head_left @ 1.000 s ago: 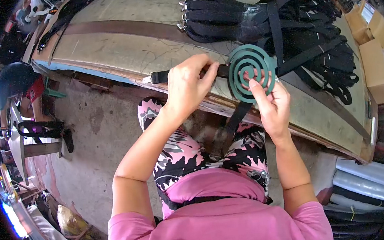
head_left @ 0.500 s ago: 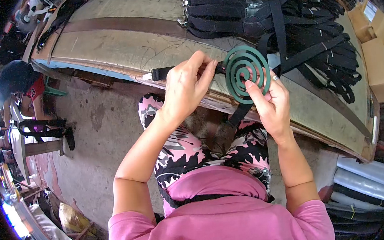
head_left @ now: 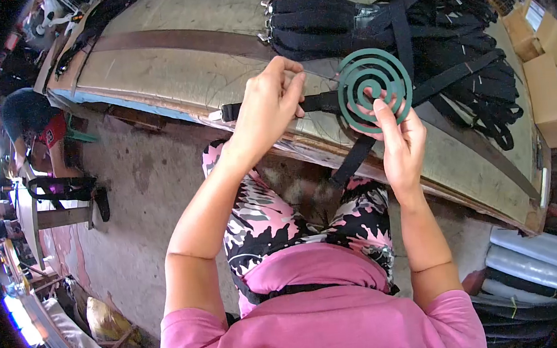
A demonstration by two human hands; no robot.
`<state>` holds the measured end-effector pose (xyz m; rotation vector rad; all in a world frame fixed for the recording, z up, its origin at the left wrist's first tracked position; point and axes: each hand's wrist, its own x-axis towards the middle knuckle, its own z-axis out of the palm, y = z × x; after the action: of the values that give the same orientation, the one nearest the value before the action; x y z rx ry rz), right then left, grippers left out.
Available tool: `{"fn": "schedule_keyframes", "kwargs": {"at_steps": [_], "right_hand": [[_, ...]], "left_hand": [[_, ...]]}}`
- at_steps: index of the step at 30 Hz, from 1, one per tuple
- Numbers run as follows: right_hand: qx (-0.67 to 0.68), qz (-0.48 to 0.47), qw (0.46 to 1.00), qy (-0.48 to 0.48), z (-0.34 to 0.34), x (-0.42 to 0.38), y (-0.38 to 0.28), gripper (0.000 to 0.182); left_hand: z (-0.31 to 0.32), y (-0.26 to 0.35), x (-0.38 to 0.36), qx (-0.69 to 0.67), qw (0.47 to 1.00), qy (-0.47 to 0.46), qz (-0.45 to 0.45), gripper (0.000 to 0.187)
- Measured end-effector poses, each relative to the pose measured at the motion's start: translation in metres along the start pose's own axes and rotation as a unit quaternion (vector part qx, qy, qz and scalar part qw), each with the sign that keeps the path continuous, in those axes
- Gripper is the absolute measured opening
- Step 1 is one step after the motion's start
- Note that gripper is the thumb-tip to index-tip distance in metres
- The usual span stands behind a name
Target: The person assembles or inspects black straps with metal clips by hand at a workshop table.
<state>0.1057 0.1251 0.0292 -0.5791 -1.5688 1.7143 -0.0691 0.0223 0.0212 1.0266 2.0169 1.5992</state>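
Observation:
My right hand (head_left: 401, 142) grips a green mosquito coil (head_left: 374, 85), thumb on its face and fingers behind. The coil is held up flat towards me above the table's front edge. My left hand (head_left: 264, 103) is closed in a pinch just left of the coil, apart from it; whatever its fingertips hold is too small to make out. Beneath that hand runs a black elastic strap (head_left: 320, 102) with a metal clip (head_left: 218, 115) at its left end. Part of the strap is hidden behind the hand and coil, and a black end (head_left: 353, 161) hangs over the edge.
Bundled black suspenders (head_left: 315, 21) with metal clips lie at the back right of the worn table (head_left: 170, 71). A long brown strip (head_left: 167, 40) crosses it. Cardboard boxes (head_left: 547, 97) and plastic-wrapped rolls (head_left: 531, 258) are at right. Another person (head_left: 55, 130) bends over a bench at left.
My right hand has moved the coil up and to the right, away from my left hand. My left hand has risen slightly, and more of the strap between the hands shows.

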Motion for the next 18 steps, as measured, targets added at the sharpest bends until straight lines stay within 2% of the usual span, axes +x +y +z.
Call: {"fn": "schedule_keyframes", "kwargs": {"at_steps": [2, 3, 4, 6, 7, 9, 13, 14, 15, 16, 18], "right_hand": [[0.002, 0.008, 1.000, -0.008, -0.003, 0.001, 0.005, 0.026], [0.001, 0.010, 1.000, 0.000, -0.002, 0.000, 0.005, 0.027], [0.001, 0.012, 1.000, 0.009, -0.002, 0.000, 0.005, 0.028], [-0.004, 0.013, 1.000, 0.014, -0.001, -0.001, 0.007, 0.028], [-0.009, 0.015, 1.000, 0.018, -0.001, -0.002, 0.008, 0.028], [-0.015, 0.011, 1.000, 0.021, 0.001, -0.003, 0.008, 0.027], [-0.017, 0.009, 0.999, 0.037, 0.006, -0.004, 0.006, 0.020], [-0.017, 0.009, 0.999, 0.038, 0.002, -0.003, 0.009, 0.020], [-0.076, -0.009, 0.997, 0.017, -0.005, -0.001, 0.015, 0.017], [-0.134, -0.026, 0.991, -0.004, -0.009, 0.000, 0.020, 0.014], [-0.118, -0.046, 0.992, 0.004, -0.003, 0.001, 0.018, 0.011]], "left_hand": [[-0.003, 0.002, 0.011, 0.071, 0.995, -0.066, -0.017, 0.023], [-0.001, -0.002, 0.017, 0.075, 0.994, -0.073, -0.019, 0.032], [0.001, -0.002, 0.020, 0.075, 0.994, -0.073, -0.018, 0.032], [0.005, 0.008, 0.026, 0.201, 0.975, -0.094, -0.013, 0.037], [0.008, 0.004, 0.028, 0.200, 0.975, -0.095, -0.013, 0.037], [0.015, -0.010, 0.031, 0.243, 0.963, -0.066, 0.097, 0.043], [0.017, -0.022, 0.028, 0.216, 0.969, -0.021, 0.119, 0.037], [0.015, -0.017, 0.024, 0.178, 0.981, -0.022, 0.071, 0.034], [0.013, -0.013, 0.020, 0.140, 0.990, -0.023, 0.023, 0.031], [0.012, -0.009, 0.016, 0.140, 0.990, -0.023, 0.022, 0.031], [0.010, -0.004, 0.010, 0.018, 0.999, -0.024, -0.029, 0.025]]}}
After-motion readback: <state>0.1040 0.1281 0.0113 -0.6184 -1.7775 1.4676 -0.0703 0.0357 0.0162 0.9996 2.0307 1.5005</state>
